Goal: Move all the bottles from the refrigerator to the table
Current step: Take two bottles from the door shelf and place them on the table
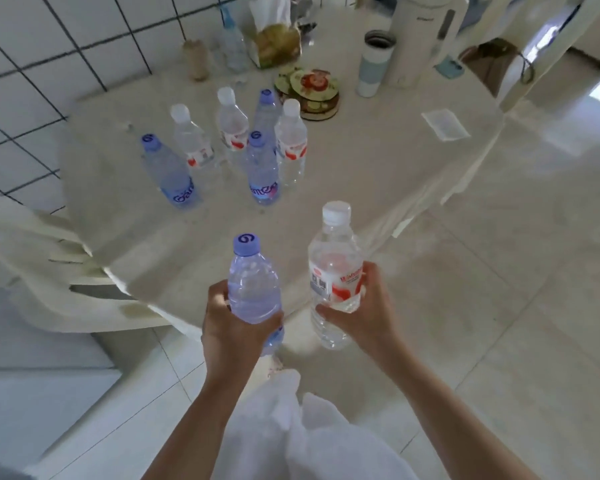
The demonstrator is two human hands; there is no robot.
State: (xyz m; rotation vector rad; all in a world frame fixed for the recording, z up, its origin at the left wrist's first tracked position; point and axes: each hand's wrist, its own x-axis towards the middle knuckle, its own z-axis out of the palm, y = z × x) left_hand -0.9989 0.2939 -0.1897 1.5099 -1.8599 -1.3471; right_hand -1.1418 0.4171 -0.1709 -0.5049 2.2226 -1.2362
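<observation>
My left hand (227, 327) grips a blue-capped water bottle (252, 285) upright, just above the near edge of the white table (361, 174). My right hand (364, 306) holds a clear bottle with a white cap and red label (333, 268), off the table's near corner over the floor. Several water bottles stand grouped on the table: blue-capped ones (168, 171) (262, 168) (266, 109) and white-capped red-label ones (191, 136) (232, 123) (290, 140). The refrigerator is out of view.
A white plastic chair (49, 268) stands at the table's left, against a tiled wall. At the far end are a stack of patterned coasters (312, 93), a tumbler (373, 62), a white kettle (423, 36), a bag of food (278, 39) and a small paper (445, 124).
</observation>
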